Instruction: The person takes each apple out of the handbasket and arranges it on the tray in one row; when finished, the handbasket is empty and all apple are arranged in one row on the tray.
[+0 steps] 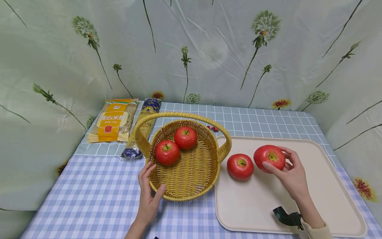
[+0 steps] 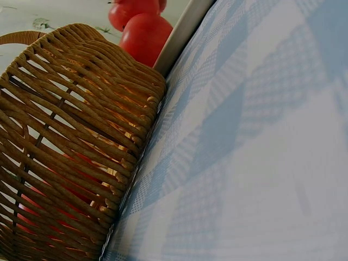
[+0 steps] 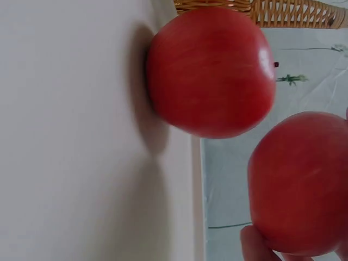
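My right hand point(image 1: 293, 176) grips a red apple point(image 1: 270, 158) between thumb and fingers, raised over the beige tray point(image 1: 253, 212). In the right wrist view this held apple point(image 3: 302, 185) hangs clear of the tray surface. Just left of it, another apple point(image 1: 240, 167) rests on the tray. A round yellow wicker basket point(image 1: 191, 176) with an arched handle stands left of the tray, holding two red apples, one at the back point(image 1: 185, 137) and one at the left point(image 1: 167, 152). My left hand point(image 1: 149, 196) touches the basket's near-left rim, fingers and thumb spread along it.
Behind the basket's left side lie a yellow noodle packet point(image 1: 112, 121) and a long spaghetti packet point(image 1: 143, 129). A small red item point(image 1: 213, 128) lies behind the handle. Checkered cloth point(image 1: 89, 192) covers the table, and a floral curtain point(image 1: 209, 59) hangs along the back.
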Action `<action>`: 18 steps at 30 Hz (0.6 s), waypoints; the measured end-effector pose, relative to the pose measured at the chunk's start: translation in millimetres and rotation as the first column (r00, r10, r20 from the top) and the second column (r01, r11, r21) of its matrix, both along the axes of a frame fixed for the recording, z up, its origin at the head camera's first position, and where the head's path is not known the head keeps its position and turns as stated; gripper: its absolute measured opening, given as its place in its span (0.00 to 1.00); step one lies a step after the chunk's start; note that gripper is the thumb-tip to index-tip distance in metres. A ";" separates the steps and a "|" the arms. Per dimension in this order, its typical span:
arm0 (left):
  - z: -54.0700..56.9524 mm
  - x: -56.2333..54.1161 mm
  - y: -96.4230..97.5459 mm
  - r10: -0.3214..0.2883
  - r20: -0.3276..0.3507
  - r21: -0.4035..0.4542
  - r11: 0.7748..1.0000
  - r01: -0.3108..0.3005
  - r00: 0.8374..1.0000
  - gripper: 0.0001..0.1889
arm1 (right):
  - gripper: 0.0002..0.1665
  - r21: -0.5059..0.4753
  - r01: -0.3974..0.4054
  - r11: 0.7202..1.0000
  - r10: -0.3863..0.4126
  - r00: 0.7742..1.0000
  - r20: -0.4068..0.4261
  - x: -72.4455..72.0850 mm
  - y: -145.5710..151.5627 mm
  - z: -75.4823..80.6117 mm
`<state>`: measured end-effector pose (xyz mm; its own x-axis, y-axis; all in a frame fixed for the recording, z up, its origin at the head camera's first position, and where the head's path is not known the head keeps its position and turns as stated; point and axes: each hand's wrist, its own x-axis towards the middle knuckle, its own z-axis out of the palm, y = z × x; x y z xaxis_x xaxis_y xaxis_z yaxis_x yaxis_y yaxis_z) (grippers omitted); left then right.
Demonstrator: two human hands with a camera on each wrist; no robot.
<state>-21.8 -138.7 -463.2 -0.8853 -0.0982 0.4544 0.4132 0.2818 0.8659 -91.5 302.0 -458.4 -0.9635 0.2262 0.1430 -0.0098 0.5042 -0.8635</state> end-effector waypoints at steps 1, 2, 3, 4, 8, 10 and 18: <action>-0.3 0.0 -0.1 0.000 0.001 0.001 1.000 0.000 1.000 0.34 | 0.42 0.005 0.002 1.000 -0.002 1.000 0.010 0.3 -0.2 0.0; -0.5 0.1 -0.2 0.000 0.002 0.001 1.000 0.000 1.000 0.34 | 0.42 0.008 0.002 1.000 -0.003 1.000 0.021 0.9 -0.8 1.0; -0.7 0.1 -0.3 0.000 0.003 0.002 1.000 0.000 1.000 0.34 | 0.42 0.011 0.005 1.000 -0.005 1.000 0.029 1.6 -1.7 2.6; -0.9 0.1 -0.3 0.000 0.003 0.002 1.000 0.000 1.000 0.34 | 0.42 0.014 0.008 1.000 -0.009 0.999 0.039 2.2 -2.8 4.3; -0.8 0.3 -0.2 -0.001 0.001 0.003 1.000 0.001 1.000 0.34 | 0.43 0.023 0.033 0.999 -0.035 0.995 0.096 6.4 -10.1 16.4; -0.6 0.3 -0.1 -0.002 0.002 0.004 1.000 0.002 1.000 0.34 | 0.43 0.039 0.050 0.998 -0.055 0.990 0.127 7.7 -12.3 19.1; -1.3 0.3 -0.4 0.007 0.020 -0.002 1.000 -0.007 1.000 0.35 | 0.43 0.092 0.079 0.993 -0.094 0.979 0.178 15.2 -26.8 39.5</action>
